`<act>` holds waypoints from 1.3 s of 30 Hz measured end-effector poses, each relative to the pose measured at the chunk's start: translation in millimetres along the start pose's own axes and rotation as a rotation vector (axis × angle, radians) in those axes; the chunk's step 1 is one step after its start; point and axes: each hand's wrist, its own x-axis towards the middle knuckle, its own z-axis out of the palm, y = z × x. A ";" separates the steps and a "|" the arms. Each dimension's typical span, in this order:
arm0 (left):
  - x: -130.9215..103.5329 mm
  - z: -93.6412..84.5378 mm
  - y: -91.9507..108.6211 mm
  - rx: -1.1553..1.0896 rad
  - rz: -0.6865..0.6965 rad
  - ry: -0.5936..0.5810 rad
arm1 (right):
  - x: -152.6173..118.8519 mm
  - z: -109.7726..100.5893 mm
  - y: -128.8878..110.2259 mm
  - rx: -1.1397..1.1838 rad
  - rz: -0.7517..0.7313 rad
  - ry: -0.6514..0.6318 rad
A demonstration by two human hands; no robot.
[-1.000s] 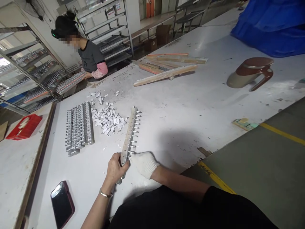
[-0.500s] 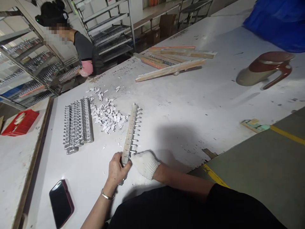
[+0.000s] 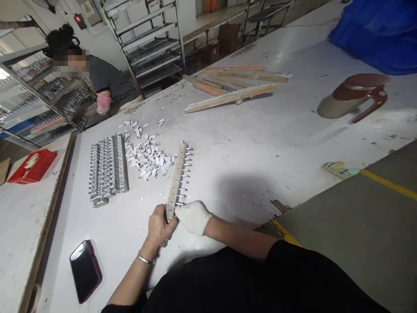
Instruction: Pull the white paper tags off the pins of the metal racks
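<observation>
My left hand (image 3: 159, 228), bare with a bracelet at the wrist, is closed round the near end of a long pale strip (image 3: 176, 182). Small silvery pegs (image 3: 185, 176) stick out in a row from the strip's right side. My right hand (image 3: 194, 217), in a white knitted glove, is closed against that side, close to my left thumb. Whatever its fingertips pinch is hidden. Beyond the strip, to the left, lies a heap of small white paper pieces (image 3: 148, 158). Several silvery strips studded with pegs (image 3: 109, 169) lie side by side left of the heap.
A phone (image 3: 85, 271) lies at the near left, and a red box (image 3: 32, 166) stands on the adjoining surface. Wooden bars (image 3: 231, 98) lie farther back. A brown-lidded jug (image 3: 353, 95) and blue cloth (image 3: 378, 37) are at right. A co-worker (image 3: 107, 80) is by the racks.
My right hand has shifted slightly left and up along the strip. My left hand keeps its hold. The co-worker has moved left and leans lower; the view has shifted a little.
</observation>
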 end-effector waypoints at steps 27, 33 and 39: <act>140.3 -36.9 -75.3 -0.192 -0.411 0.289 | 2.1 30.7 46.9 0.410 0.148 0.406; 90.4 -45.3 -48.0 -0.511 -0.371 0.214 | -8.6 9.7 37.8 0.576 0.205 0.420; 24.1 -25.0 28.7 -0.904 -0.275 0.109 | -18.4 -22.7 -4.0 0.532 0.063 0.386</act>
